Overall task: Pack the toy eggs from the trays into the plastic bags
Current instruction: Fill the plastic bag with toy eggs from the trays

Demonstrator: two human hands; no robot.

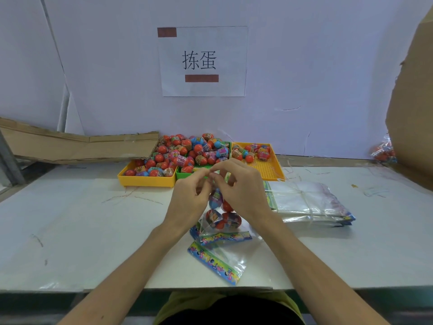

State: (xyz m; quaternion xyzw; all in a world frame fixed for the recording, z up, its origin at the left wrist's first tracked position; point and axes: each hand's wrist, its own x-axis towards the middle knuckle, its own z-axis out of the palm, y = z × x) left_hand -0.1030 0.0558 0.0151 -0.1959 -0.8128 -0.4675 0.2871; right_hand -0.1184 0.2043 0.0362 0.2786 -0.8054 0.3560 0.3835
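I hold one plastic bag (216, 207) up over the table (93, 219) w/ both hands. My left hand (191, 195) and right hand (239, 188) are both pinched closed on the top edge of it, fingertips almost touching each other. Inside I see a few toy eggs (215, 199), hanging low btw my palms. A second bag (222, 221), also w/ eggs inside, lies on the table just under my wrists, and an empty bag (218, 261) lies nearer to me.

The film is thin, soft and I think slippery, so it is best to grip it only at the top edge, near the printed strip, not on the belly. The eggs look like light, hard plastic; they will roll and pull the bag down a bit.

More eggs are piled in the left yellow tray (145, 180) and the green tray (185, 175); the right yellow tray (269, 170) has only some. The stack of spare bags (309, 202) is at my right.
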